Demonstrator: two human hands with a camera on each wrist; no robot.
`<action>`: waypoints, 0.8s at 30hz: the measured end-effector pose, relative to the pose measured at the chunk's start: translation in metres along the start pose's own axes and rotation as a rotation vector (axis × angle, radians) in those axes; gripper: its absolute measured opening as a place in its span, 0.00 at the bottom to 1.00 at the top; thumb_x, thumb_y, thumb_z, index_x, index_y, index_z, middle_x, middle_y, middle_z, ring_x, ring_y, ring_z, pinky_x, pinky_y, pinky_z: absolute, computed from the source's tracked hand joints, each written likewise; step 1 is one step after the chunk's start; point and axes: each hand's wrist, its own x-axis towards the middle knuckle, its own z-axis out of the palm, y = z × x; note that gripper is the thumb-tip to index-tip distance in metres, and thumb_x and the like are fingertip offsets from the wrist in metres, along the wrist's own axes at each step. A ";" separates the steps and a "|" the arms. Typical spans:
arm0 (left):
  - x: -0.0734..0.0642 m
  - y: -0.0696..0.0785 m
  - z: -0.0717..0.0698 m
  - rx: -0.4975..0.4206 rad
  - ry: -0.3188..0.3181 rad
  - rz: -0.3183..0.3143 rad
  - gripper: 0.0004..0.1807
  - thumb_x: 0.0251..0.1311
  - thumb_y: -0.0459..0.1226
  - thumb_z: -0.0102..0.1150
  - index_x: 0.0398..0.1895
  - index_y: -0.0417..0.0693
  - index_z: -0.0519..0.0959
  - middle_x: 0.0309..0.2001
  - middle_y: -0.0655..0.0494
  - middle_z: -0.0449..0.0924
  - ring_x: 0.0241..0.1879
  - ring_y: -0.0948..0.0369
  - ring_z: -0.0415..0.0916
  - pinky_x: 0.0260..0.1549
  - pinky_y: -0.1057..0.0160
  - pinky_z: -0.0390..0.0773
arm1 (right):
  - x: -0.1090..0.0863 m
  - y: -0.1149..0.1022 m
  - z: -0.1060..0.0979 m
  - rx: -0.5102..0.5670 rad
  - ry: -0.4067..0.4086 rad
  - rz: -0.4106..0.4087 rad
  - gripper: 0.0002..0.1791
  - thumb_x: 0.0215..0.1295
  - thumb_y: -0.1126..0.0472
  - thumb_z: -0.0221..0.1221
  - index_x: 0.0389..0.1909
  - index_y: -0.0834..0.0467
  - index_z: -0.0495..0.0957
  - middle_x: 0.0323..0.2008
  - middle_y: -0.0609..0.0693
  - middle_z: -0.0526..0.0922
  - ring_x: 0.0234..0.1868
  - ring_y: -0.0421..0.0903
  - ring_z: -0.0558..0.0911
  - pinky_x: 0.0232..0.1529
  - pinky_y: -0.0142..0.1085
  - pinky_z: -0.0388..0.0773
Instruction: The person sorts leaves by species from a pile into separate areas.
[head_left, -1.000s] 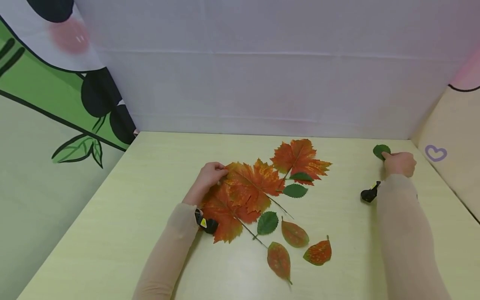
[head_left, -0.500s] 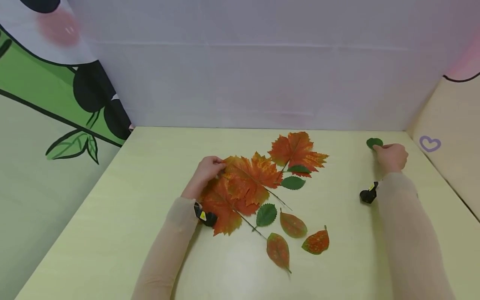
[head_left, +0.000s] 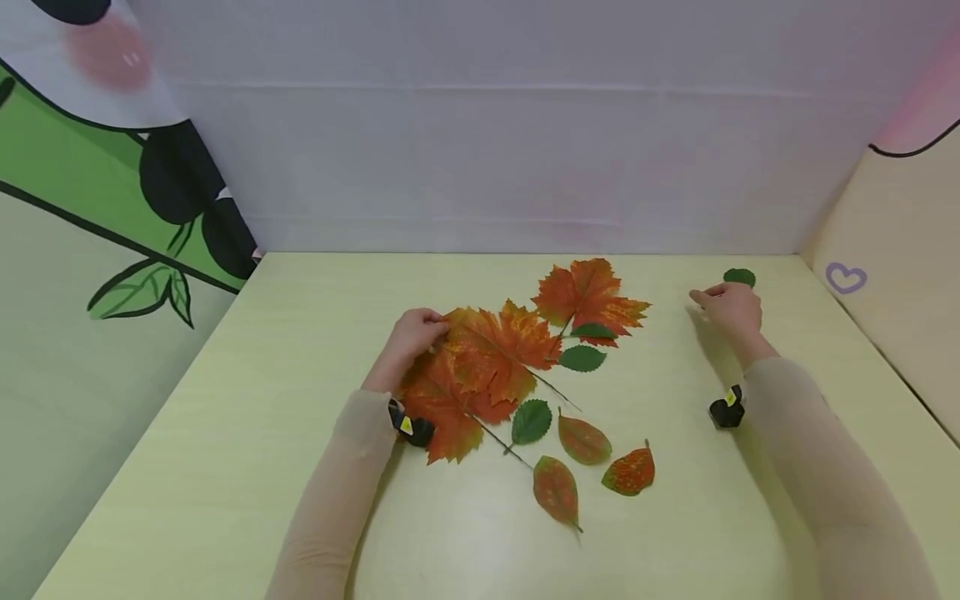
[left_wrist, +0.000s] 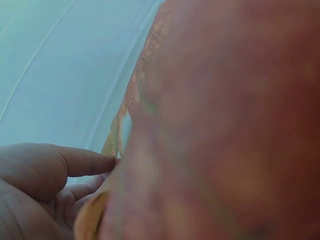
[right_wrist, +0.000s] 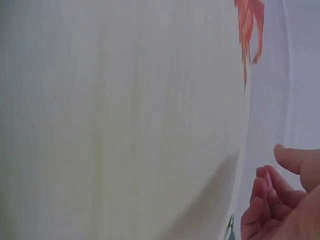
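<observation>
In the head view my left hand (head_left: pixel 415 337) pinches the left tip of an orange maple leaf (head_left: pixel 498 350). A second maple leaf (head_left: pixel 450 408) lies partly under it, below my fingers. The left wrist view has the blurred red leaf (left_wrist: pixel 225 120) covering much of it, with my thumb and finger at its edge. My right hand (head_left: pixel 733 308) is over the back right of the table, holding nothing, its fingers loosely bent and thumb apart. Just behind it lies a small green leaf (head_left: pixel 739 276), partly hidden by the hand.
A third maple leaf (head_left: pixel 588 296) lies at the back centre. Beside it are two green leaves, one (head_left: pixel 582 358) below the other. Nearer me are another green leaf (head_left: pixel 532 421) and several reddish oval leaves (head_left: pixel 556 490). A pale cloth wall (head_left: pixel 480 167) stands behind the table (head_left: pixel 262 467).
My right hand has let go of the green leaf at the back right and moved left. The left hand stays on the maple leaf. The head view has shifted slightly.
</observation>
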 end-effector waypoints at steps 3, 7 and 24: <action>0.001 0.000 0.000 0.009 0.007 0.004 0.13 0.62 0.39 0.51 0.42 0.39 0.75 0.36 0.49 0.73 0.31 0.57 0.68 0.30 0.65 0.69 | -0.009 -0.012 0.010 -0.017 -0.033 -0.070 0.29 0.63 0.44 0.50 0.47 0.68 0.74 0.41 0.64 0.80 0.38 0.55 0.75 0.39 0.43 0.70; 0.000 0.001 0.000 0.015 0.005 0.006 0.13 0.62 0.39 0.51 0.43 0.38 0.75 0.37 0.48 0.73 0.33 0.56 0.68 0.32 0.64 0.69 | -0.022 -0.024 0.023 -0.040 -0.102 -0.151 0.26 0.63 0.46 0.52 0.44 0.67 0.75 0.39 0.63 0.81 0.33 0.50 0.77 0.31 0.34 0.69; 0.000 0.001 -0.002 0.003 -0.006 0.000 0.13 0.63 0.39 0.50 0.44 0.37 0.74 0.38 0.47 0.73 0.35 0.55 0.68 0.33 0.63 0.69 | -0.062 -0.072 0.068 -0.209 -0.201 -0.233 0.35 0.60 0.33 0.45 0.09 0.58 0.71 0.08 0.46 0.69 0.12 0.41 0.63 0.16 0.33 0.57</action>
